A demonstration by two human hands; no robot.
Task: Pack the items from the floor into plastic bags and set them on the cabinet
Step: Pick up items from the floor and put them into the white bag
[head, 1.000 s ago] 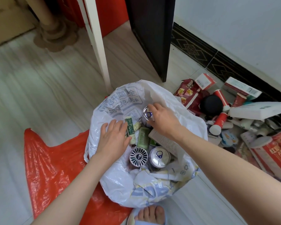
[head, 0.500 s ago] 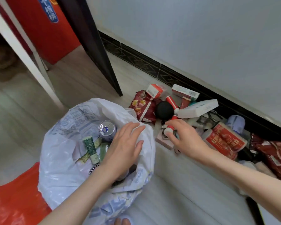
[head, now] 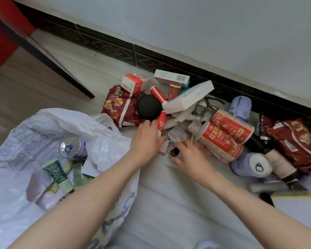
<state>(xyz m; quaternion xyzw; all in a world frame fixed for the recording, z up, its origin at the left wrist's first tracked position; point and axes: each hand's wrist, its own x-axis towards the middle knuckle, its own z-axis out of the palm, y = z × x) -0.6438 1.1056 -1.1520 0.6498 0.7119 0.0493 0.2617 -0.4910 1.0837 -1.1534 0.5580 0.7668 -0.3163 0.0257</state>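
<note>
A white plastic bag [head: 25, 141] lies open at left, holding a purple can [head: 71, 146] and green tubes [head: 57, 175]. The pile on the floor includes a red snack pack [head: 118, 106], a black ball [head: 149, 107], a white box [head: 188, 97], a red noodle bundle [head: 226, 133] and purple cans [head: 250, 166]. My left hand [head: 145, 139] reaches out of the bag, its fingers resting on a red-and-white tube [head: 162, 123]. My right hand [head: 188, 157] pinches a small dark bottle [head: 175, 151] between thumb and fingers.
A dark patterned baseboard [head: 115, 49] runs along the wall behind the pile. A dark furniture edge [head: 43, 49] and a red panel [head: 0, 38] stand at upper left. Dark red packs [head: 291, 144] lie at right, and a white sheet [head: 298, 211] at lower right.
The view swung right toward the pile. My left hand left the bag and reached the red-and-white tube. My right hand moved off that tube down to the small dark bottle.
</note>
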